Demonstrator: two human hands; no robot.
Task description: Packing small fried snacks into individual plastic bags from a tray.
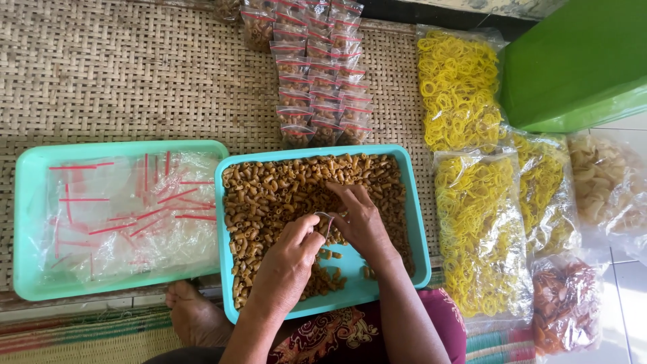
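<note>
Woven mat (135, 74) underfoot, teal tray (414, 222) of brown macaroni snacks (269, 195) set on it. Small clear bag (325, 221) is pinched btwn both hands over the tray: left hand (290, 259) closed on its near edge, right hand (360, 219) w/ fingers curled onto its far side. Empty zip bags (128, 209) are piled in left tray (27, 222).

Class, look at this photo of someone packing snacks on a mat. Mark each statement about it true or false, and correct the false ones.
1. Both hands are over the tray of brown snacks. True.
2. The left tray holds yellow rings. False: it holds empty clear bags with red strips.
3. Small filled packets lie beyond the snack tray. True.
4. The bags of yellow rings are left of both trays. False: they are on the right.
</note>
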